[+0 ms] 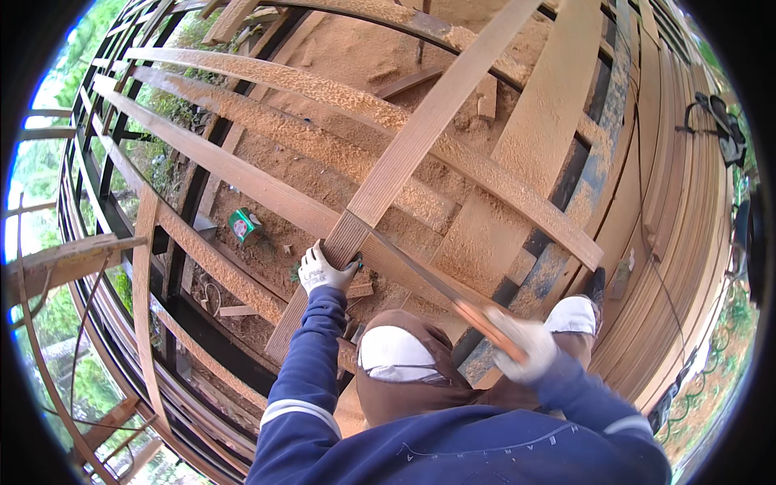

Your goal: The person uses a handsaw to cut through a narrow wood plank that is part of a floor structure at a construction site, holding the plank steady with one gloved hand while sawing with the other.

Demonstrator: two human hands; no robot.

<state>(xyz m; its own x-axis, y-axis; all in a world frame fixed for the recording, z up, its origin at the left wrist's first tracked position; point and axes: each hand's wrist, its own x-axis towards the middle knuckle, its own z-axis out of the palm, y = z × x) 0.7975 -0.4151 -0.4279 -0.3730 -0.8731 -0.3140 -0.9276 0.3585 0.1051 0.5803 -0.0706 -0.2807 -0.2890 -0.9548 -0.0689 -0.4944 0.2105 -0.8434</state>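
Note:
My left hand (326, 270), in a white glove, is wrapped around the edge of a grooved wooden board (404, 153). This board runs diagonally from near my left forearm to the top of the view. A dark line crosses its face just beyond my left hand. In my gloved right hand (529, 349) is the orange-brown handle of a hand saw (416, 273), the hand slightly blurred. The thin blade points up and left, its tip at the board's right edge where the line runs. Under the board lie sawdust-covered wooden planks (307, 198).
Dark metal beams (194, 194) form an open frame with sandy ground (356, 48) beneath. A green tin (244, 225) lies down there among wood offcuts. Long boards are stacked (675, 267) at the right, with a cable across them. My knees are bent below the board.

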